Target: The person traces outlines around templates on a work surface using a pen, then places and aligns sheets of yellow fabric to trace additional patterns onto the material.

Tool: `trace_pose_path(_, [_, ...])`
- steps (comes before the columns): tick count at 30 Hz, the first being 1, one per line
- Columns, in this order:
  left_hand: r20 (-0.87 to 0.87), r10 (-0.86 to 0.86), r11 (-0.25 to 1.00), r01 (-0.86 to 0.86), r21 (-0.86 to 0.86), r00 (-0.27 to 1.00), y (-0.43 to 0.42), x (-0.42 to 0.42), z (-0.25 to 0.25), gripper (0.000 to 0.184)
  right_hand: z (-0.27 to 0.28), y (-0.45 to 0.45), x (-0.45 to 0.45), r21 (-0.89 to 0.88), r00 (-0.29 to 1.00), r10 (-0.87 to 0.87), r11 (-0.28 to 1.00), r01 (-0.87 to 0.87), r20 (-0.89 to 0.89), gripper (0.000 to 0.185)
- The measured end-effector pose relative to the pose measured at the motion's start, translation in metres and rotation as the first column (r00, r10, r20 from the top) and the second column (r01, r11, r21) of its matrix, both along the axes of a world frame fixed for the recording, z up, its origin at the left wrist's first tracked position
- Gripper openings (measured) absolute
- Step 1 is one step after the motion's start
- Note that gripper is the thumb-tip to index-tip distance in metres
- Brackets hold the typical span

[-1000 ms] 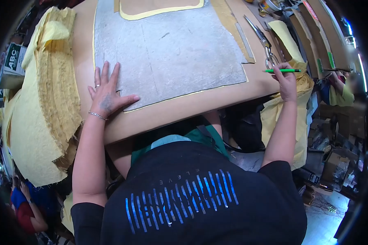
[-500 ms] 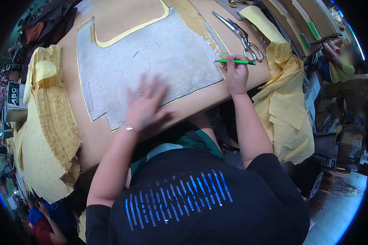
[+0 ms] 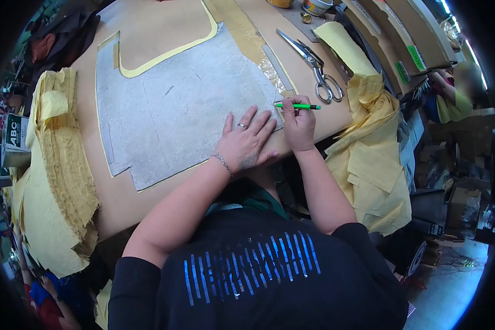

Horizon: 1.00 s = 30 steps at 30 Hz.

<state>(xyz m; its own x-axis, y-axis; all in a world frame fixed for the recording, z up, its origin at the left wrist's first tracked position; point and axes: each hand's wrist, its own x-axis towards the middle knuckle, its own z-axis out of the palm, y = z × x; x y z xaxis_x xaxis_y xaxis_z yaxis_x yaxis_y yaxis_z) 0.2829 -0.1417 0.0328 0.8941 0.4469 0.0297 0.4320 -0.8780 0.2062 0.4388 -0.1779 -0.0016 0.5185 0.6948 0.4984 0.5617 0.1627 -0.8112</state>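
Flat on the table lies a grey pattern template (image 3: 176, 115) with a notched top, and yellow material (image 3: 165, 65) shows along its edges. My left hand (image 3: 246, 140) presses down on the template's lower right part, fingers spread, a ring on one finger. My right hand (image 3: 299, 125) grips a green pencil (image 3: 305, 106), its tip at the template's right edge. Beyond that hand rests a pair of metal scissors (image 3: 314, 66), handles toward me. A strip of brown tape (image 3: 242, 33) runs along the template's upper right side.
Stacked yellow cloth (image 3: 66, 148) hangs over the table's left edge. More yellow cloth (image 3: 374, 159) drapes off the right edge. Cardboard boxes (image 3: 407, 33) stand at the upper right, and tubs (image 3: 317, 6) sit at the back. Other people (image 3: 451, 96) are at the sides.
My left hand has slid right across the template and now lies still near my right hand. The pencil remains in my right hand at the template's right edge. The view has shifted slightly.
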Motion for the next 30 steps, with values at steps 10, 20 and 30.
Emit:
trace_pose_path(10, [-0.013,0.003,1.0,-0.003,-0.008,1.0,-0.001,0.001,0.003,0.064,0.013,-0.022,-0.003,-0.07,0.995,0.016,0.997,-0.01,0.097,0.014])
trace_pose_path(20, [0.024,0.002,1.0,-0.002,-0.012,1.0,-0.001,0.0,-0.001,0.063,0.026,-0.042,0.0,-0.18,0.984,0.073,0.983,-0.043,0.163,0.013])
trace_pose_path(30, [0.054,0.014,1.0,-0.014,-0.011,0.998,0.002,-0.001,-0.005,0.063,0.04,-0.049,0.0,-0.276,0.969,0.139,0.958,-0.079,0.205,0.013])
